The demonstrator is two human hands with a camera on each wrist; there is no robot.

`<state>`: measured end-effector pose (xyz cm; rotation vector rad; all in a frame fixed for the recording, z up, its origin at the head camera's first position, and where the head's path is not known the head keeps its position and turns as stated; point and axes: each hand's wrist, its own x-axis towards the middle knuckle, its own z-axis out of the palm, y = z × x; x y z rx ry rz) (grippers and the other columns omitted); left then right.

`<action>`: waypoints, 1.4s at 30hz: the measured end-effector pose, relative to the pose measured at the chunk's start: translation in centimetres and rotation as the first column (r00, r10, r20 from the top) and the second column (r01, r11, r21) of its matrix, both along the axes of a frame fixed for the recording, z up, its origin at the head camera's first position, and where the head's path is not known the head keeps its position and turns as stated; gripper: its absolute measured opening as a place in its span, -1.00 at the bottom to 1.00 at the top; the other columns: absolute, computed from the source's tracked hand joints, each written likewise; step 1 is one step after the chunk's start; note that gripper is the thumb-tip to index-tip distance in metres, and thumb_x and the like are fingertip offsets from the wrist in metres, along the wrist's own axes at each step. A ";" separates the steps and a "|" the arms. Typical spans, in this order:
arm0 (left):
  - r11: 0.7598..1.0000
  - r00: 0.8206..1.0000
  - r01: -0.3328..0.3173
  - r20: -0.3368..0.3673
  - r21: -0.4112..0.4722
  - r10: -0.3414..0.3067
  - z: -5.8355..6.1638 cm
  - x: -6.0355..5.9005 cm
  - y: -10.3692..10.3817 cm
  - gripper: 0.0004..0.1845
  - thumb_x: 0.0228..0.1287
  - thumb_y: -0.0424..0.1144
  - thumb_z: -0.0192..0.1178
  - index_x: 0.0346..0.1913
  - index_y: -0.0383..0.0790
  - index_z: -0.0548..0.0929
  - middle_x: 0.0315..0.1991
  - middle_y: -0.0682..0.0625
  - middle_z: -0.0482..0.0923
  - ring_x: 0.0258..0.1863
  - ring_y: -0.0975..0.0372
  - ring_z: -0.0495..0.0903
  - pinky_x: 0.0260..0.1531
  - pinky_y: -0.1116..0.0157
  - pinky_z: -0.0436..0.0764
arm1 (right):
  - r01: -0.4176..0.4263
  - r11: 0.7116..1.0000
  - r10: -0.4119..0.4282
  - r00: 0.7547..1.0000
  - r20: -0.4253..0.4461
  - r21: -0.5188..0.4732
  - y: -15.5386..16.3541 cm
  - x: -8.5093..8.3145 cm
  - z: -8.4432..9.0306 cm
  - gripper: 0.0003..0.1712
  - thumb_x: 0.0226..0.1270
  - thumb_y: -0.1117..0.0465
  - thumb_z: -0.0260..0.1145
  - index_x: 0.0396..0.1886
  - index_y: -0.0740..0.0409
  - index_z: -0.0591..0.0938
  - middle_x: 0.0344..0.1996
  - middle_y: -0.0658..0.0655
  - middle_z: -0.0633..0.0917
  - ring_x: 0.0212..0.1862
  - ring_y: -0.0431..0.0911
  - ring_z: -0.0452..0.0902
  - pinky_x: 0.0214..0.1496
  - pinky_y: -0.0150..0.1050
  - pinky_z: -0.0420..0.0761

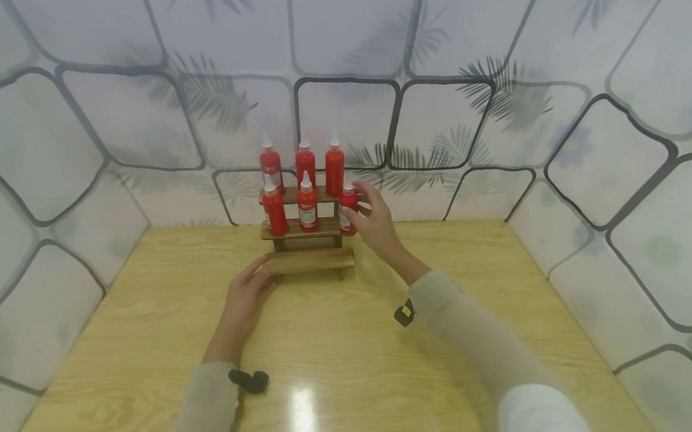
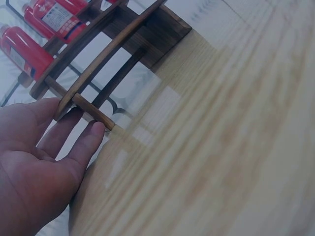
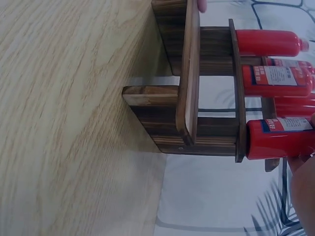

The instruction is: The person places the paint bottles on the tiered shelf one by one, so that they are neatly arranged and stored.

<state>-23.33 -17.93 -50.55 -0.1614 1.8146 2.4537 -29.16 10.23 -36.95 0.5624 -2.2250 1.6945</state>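
A three-tier wooden stand (image 1: 310, 262) stands at the back of the table. My left hand (image 1: 248, 294) holds the left end of its lowest shelf, the thumb (image 2: 91, 140) by the front leg and the fingers behind the board. My right hand (image 1: 376, 221) grips a red squeeze bottle (image 1: 346, 223) with a white nozzle cap at the right end of the middle shelf. In the right wrist view this bottle (image 3: 275, 140) has its base at the shelf board. Two like bottles, one at the left (image 1: 274, 212) and one in the middle (image 1: 307, 208), share that shelf.
Several more red bottles (image 1: 335, 172) stand in a row on the top shelf, close to the patterned wall (image 1: 346, 44). The wood-grain table (image 1: 339, 343) extends in front of the stand. A small black camera sits on each wrist.
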 end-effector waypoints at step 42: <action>0.832 0.998 -0.001 -0.054 -0.555 -0.035 2.7 1.5 -2.3 -0.37 0.62 0.10 -0.18 0.58 -0.12 0.15 0.41 -0.28 0.36 0.32 -0.10 0.44 0.31 0.02 0.59 | 0.201 0.891 -0.229 0.973 0.020 0.408 11.4 1.8 -5.8 -0.23 0.61 -0.21 -0.09 0.55 0.20 0.18 0.58 0.33 -0.09 0.59 0.28 -0.27 0.54 0.49 0.03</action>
